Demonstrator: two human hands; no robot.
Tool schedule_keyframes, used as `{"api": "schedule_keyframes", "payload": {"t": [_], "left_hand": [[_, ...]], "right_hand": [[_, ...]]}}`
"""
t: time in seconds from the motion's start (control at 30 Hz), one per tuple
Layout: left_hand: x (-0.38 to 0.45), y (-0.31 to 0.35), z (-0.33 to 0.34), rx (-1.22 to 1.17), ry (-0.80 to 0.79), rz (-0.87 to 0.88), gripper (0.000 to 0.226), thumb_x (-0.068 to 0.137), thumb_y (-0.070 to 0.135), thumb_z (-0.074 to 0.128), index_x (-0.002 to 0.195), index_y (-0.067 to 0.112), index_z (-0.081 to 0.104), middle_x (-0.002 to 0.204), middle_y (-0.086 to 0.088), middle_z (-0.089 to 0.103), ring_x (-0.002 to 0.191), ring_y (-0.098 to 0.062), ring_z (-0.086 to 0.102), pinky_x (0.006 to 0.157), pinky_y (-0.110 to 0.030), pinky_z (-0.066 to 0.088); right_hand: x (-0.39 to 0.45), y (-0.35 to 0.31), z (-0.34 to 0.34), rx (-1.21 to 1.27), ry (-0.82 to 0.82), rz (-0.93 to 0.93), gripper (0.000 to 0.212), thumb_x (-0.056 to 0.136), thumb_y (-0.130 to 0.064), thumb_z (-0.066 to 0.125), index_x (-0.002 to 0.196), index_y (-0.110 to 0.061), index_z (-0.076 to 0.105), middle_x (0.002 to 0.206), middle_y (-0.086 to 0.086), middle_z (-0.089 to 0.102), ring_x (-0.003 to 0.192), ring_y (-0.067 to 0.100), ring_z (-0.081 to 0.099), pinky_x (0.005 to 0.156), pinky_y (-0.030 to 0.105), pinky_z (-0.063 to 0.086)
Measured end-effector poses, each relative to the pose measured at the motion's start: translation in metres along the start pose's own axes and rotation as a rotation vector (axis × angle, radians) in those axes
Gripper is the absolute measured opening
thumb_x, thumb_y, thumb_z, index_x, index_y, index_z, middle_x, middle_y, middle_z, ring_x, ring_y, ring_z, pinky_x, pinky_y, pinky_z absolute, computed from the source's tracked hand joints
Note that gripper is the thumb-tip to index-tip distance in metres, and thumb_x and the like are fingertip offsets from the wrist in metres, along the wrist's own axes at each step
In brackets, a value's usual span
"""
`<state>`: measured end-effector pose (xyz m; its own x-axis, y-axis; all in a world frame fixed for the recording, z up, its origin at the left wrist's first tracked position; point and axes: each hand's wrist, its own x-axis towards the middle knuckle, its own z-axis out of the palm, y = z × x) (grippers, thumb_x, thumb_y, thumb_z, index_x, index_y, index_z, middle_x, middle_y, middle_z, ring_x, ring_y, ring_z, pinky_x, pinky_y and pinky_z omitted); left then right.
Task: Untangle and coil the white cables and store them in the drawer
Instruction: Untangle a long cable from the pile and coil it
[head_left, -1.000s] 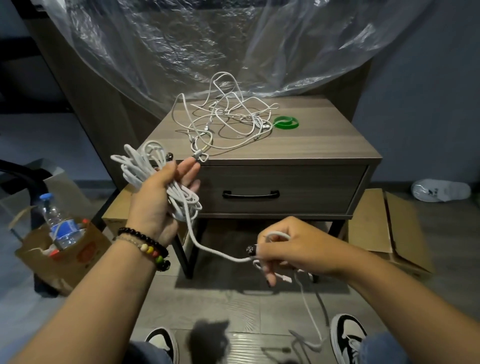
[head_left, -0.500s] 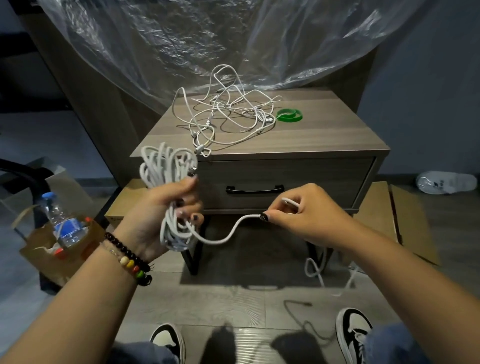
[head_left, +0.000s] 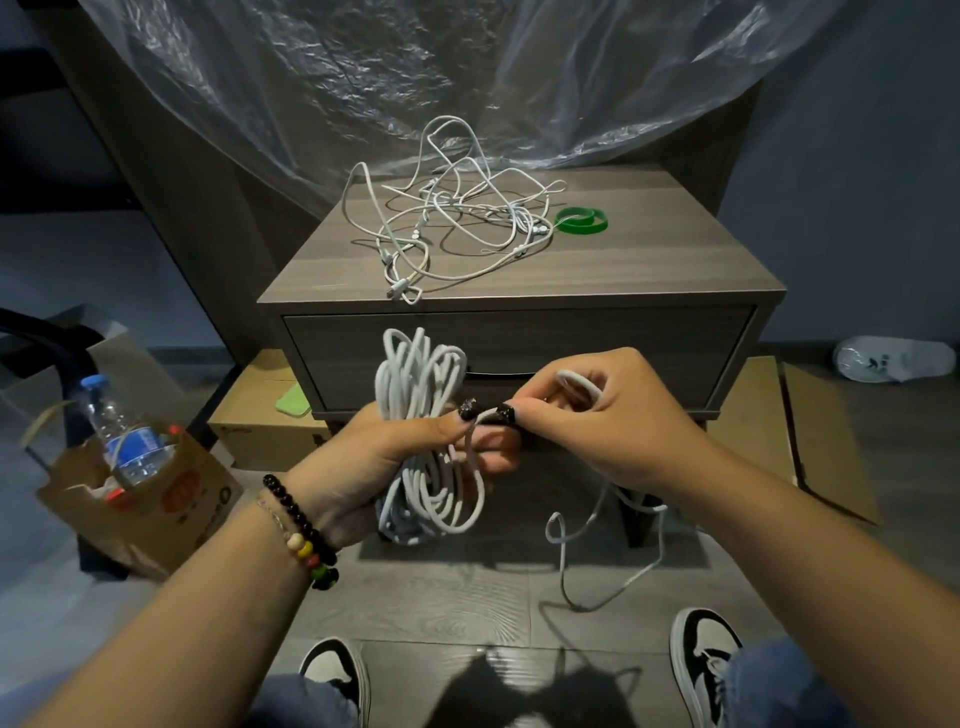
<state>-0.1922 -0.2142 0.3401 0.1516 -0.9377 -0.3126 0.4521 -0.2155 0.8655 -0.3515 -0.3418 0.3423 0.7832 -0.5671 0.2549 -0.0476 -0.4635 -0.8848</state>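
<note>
A person is standing before a grey wooden nightstand (head_left: 675, 280), winding a thick white cable into a bundle (head_left: 421, 415) that is sitting in the left hand (head_left: 374, 457), whose fingers are curling round the bundle's waist so that loops are sticking out above and hanging below the fist. The right hand (head_left: 618, 421) is pinching the free run of the same cable between thumb and forefinger just beside the left thumb, with a short bight arching over its knuckles and the loose tail (head_left: 566, 561) drooping toward the floor and kinking into a small loop. The cable is looking soft and light but springy, holding rounded loops rather than falling limp, so the bundle is likely wanting to spring open if the grip at its middle is slackening; the waist of the coil is probably the place to hold it, while the feeding hand is best sliding along the tail close to the coil to smooth out the kink. On the nightstand's top, a second heap of thinner white cables (head_left: 457, 228) is lying tangled, one plug end reaching the front edge, and these are looking finer and more prone to snagging, so the plugs are likely the safest ends to start from. A green band (head_left: 582, 221) is lying just beside that heap. The drawer (head_left: 649, 343), directly behind the hands, is appearing closed, its handle mostly hidden by them.
</note>
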Motion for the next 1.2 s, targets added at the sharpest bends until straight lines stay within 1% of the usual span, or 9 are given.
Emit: {"api": "schedule_keyframes", "payload": {"t": [0.13, 0.27, 0.4, 0.5, 0.57, 0.73, 0.87, 0.93, 1.2], "left_hand": [[0.002, -0.004, 0.004, 0.027, -0.012, -0.052, 0.022, 0.065, 0.013, 0.075, 0.082, 0.004, 0.066, 0.066, -0.013, 0.061, 0.064, -0.026, 0.069, 0.072, -0.044, 0.058], [0.004, -0.004, 0.009, 0.122, -0.006, 0.033, 0.017, 0.069, 0.013, 0.074, 0.08, 0.009, 0.062, 0.061, -0.007, 0.049, 0.049, -0.014, 0.049, 0.051, -0.029, 0.052], [0.007, 0.007, 0.004, 0.972, 0.21, 0.174, 0.019, 0.074, 0.016, 0.08, 0.086, 0.021, 0.066, 0.083, -0.002, 0.069, 0.07, -0.013, 0.063, 0.067, -0.032, 0.055], [0.009, 0.011, -0.005, 1.427, 0.37, 0.258, 0.014, 0.084, 0.03, 0.07, 0.087, 0.018, 0.063, 0.075, -0.002, 0.068, 0.054, -0.01, 0.055, 0.048, -0.024, 0.046], [0.01, 0.013, -0.013, 1.346, 0.433, 0.279, 0.013, 0.084, 0.027, 0.07, 0.083, 0.016, 0.064, 0.07, -0.002, 0.067, 0.052, -0.011, 0.056, 0.047, -0.025, 0.047], [0.007, 0.018, -0.019, 0.947, 0.352, 0.329, 0.02, 0.073, 0.032, 0.073, 0.083, 0.015, 0.069, 0.086, -0.009, 0.07, 0.085, -0.024, 0.068, 0.082, -0.046, 0.055], [0.009, 0.018, -0.019, 0.561, 0.473, 0.362, 0.008, 0.089, 0.006, 0.059, 0.092, 0.013, 0.061, 0.077, -0.009, 0.062, 0.068, -0.019, 0.065, 0.065, -0.032, 0.058], [0.013, 0.019, -0.022, 0.502, 0.578, 0.398, 0.009, 0.089, 0.01, 0.062, 0.095, 0.016, 0.065, 0.087, -0.008, 0.068, 0.082, -0.022, 0.065, 0.077, -0.037, 0.054], [0.016, 0.008, -0.014, 0.031, 0.52, 0.112, 0.029, 0.087, 0.025, 0.064, 0.102, 0.0, 0.065, 0.071, -0.015, 0.055, 0.05, -0.021, 0.053, 0.044, -0.024, 0.049]], "right_hand": [[0.0, 0.002, -0.007, -0.026, -0.013, 0.013, 0.007, 0.081, -0.016, 0.074, 0.078, -0.012, 0.077, 0.069, 0.006, 0.069, 0.059, 0.013, 0.056, 0.055, 0.02, 0.042], [0.001, 0.004, -0.017, -0.126, -0.035, 0.033, 0.008, 0.08, -0.022, 0.077, 0.073, -0.017, 0.076, 0.062, 0.003, 0.066, 0.055, 0.007, 0.051, 0.052, 0.021, 0.038], [0.003, 0.007, -0.037, -0.19, -0.027, 0.057, 0.011, 0.079, -0.026, 0.077, 0.07, -0.02, 0.075, 0.059, 0.006, 0.064, 0.052, 0.006, 0.046, 0.05, 0.02, 0.034], [0.004, 0.01, -0.042, -0.217, -0.029, 0.073, 0.013, 0.08, -0.029, 0.075, 0.071, -0.02, 0.076, 0.06, 0.006, 0.064, 0.053, 0.005, 0.046, 0.051, 0.021, 0.035], [0.005, 0.013, -0.04, -0.225, -0.035, 0.073, 0.013, 0.082, -0.028, 0.073, 0.074, -0.02, 0.076, 0.063, 0.006, 0.066, 0.055, 0.006, 0.048, 0.052, 0.021, 0.037], [0.006, 0.009, -0.041, -0.194, -0.005, 0.066, 0.033, 0.089, -0.036, 0.062, 0.067, -0.013, 0.073, 0.054, 0.008, 0.053, 0.05, 0.006, 0.04, 0.049, 0.017, 0.032], [0.008, 0.005, -0.037, -0.078, 0.064, 0.041, 0.054, 0.092, -0.043, 0.051, 0.053, -0.005, 0.047, 0.048, 0.001, 0.038, 0.046, 0.009, 0.033, 0.047, 0.017, 0.028], [0.009, 0.005, -0.028, -0.011, 0.055, 0.047, 0.057, 0.088, -0.048, 0.05, 0.053, -0.003, 0.041, 0.047, 0.008, 0.041, 0.045, 0.014, 0.035, 0.049, 0.021, 0.031], [0.001, 0.001, -0.008, 0.079, -0.047, 0.018, 0.037, 0.092, -0.035, 0.051, 0.072, -0.01, 0.07, 0.046, -0.014, 0.049, 0.046, 0.001, 0.043, 0.051, 0.01, 0.031]]}}
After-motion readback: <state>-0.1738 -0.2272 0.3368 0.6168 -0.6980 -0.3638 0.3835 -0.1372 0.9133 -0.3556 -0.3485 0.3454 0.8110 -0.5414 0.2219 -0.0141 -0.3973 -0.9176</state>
